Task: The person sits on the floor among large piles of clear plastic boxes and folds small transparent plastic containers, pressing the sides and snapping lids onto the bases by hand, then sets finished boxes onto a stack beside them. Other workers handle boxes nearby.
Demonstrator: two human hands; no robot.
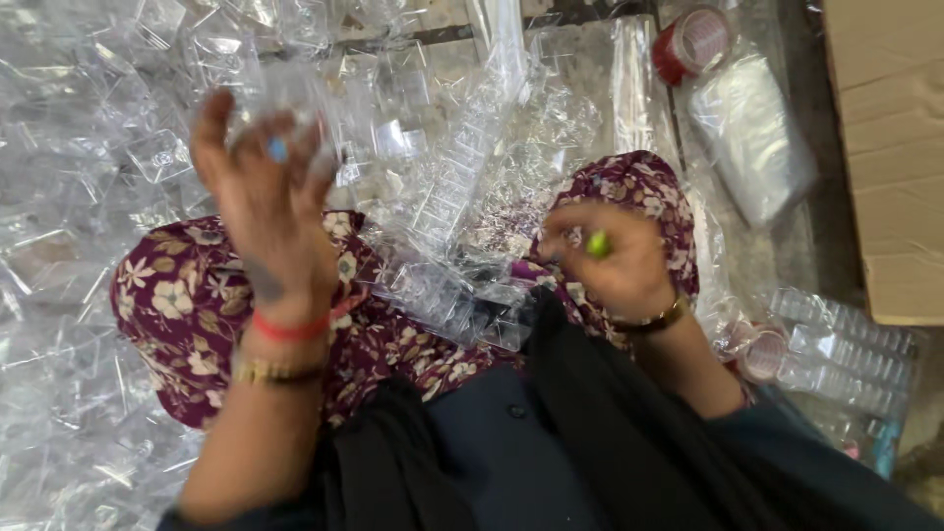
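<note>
Left hand (265,197) is raised, fingers curled round a clear plastic cup (280,103) — grip clamped on it, a small blue bit at the fingertips. Right hand (610,261), to the right of the cup and lower, has its fingers pinched together on a small green piece (598,243); prob. a cap or sticker, too blurred to tell. Loose clear containers (462,187) lie piled between the hands and all round the lap. Risk: thin cup could crush or slip w/ a tight squeeze — the green piece may drop into the pile.
</note>
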